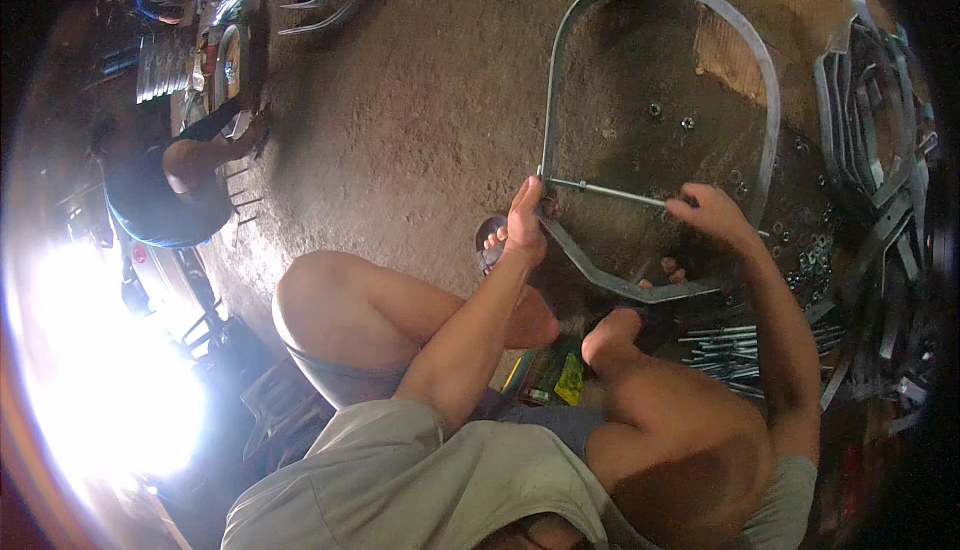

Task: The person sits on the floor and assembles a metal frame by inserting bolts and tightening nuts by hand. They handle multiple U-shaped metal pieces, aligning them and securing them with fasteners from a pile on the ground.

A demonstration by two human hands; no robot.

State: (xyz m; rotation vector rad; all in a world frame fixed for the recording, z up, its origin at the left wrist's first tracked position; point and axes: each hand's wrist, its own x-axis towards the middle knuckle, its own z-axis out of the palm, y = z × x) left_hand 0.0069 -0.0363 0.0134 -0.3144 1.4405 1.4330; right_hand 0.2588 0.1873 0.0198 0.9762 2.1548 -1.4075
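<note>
Metal band: a big loop of flat grey steel strap [770, 90] lies on the dirt floor [430, 110], in front of the squatting person, its lower end near the feet.
Rod: a long thin bolt [610, 192] crosses the open ends of the loop.
Left hand: the left hand [524, 222] is clenched on the strap end where the rod enters.
Right hand: the right hand [712, 212] pinches the other end of the rod.
Handling: probably stiff, springy, rather heavy, with hard edges; best taken at the flat ends.
Nearby: loose nuts [815, 255] and spare rods [735, 345] lie to the right.
</note>
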